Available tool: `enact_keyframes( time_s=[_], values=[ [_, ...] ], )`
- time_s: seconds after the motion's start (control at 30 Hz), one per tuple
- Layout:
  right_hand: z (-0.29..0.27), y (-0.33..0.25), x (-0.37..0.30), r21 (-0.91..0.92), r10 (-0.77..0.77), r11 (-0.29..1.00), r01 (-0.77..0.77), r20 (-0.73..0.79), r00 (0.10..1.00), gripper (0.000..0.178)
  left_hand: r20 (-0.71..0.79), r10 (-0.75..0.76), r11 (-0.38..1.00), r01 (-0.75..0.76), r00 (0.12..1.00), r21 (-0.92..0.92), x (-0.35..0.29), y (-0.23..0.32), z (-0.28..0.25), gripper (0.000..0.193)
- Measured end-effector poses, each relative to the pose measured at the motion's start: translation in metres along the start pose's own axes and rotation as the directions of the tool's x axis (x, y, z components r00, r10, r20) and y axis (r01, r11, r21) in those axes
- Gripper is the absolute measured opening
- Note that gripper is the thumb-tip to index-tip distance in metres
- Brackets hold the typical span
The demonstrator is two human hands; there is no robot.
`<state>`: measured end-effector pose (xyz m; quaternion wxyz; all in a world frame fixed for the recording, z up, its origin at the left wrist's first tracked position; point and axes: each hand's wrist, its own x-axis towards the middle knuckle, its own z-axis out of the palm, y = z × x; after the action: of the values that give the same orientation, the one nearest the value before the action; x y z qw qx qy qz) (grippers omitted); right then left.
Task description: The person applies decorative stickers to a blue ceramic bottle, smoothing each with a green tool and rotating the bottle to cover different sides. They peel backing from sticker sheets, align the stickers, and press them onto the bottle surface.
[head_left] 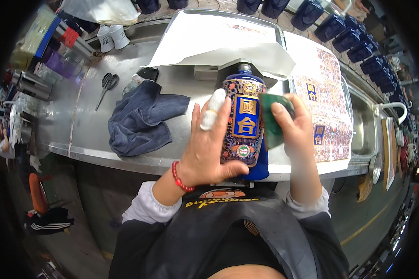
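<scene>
A dark blue bottle (245, 118) with a colourful patterned wrap and a blue-and-gold centre panel lies at the table's middle, its neck pointing away from me. My left hand (207, 139) rests along its left side with fingers stretched and thumb spread near the base. One of those fingers wears a white cover (212, 111). In my right hand (297, 123) is a flat green scraper (271, 121), pinched between thumb and fingers, its edge beside the bottle's right side. I cannot tell whether it touches. Something blue (260, 167) shows under the bottle's base.
On the left lie a crumpled blue-grey cloth (142, 118) and black scissors (108, 86). Printed label sheets (323, 116) cover the right. A tray with white sheets (209, 42) stands behind the bottle. Several blue bottles (333, 28) line the back; a sink (364, 123) is far right.
</scene>
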<state>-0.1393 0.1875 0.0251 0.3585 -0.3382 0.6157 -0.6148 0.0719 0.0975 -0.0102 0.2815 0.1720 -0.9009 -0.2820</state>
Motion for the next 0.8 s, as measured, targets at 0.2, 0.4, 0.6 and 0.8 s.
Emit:
enact_keyframes(
  time_s=[0.2, 0.4, 0.6, 0.8],
  values=[
    [-0.006, 0.015, 0.011, 0.128, -0.017, 0.991, 0.023, -0.05, 0.999, 0.017, 0.036, 0.048, 0.965, -0.056, 0.998, 0.256, -0.011, 0.015, 0.01, 0.131],
    [-0.026, 0.034, -0.013, 0.136, -0.063, 0.988, 0.075, -0.088, 0.994, 0.026, 0.029, 0.01, 0.991, -0.014, 1.0, 0.136, -0.017, 0.001, 0.008, 0.13],
    [-0.031, 0.041, -0.024, -0.013, -0.189, 0.982, 0.189, 0.004, 0.982, 0.041, 0.048, 0.107, 0.959, -0.116, 0.993, 0.26, -0.011, 0.013, 0.007, 0.121],
    [-0.029, 0.046, -0.044, -0.18, -0.365, 0.917, 0.357, -0.015, 0.931, 0.042, 0.033, -0.044, 0.986, 0.049, 0.998, -0.16, -0.02, 0.001, 0.015, 0.116]
  ],
)
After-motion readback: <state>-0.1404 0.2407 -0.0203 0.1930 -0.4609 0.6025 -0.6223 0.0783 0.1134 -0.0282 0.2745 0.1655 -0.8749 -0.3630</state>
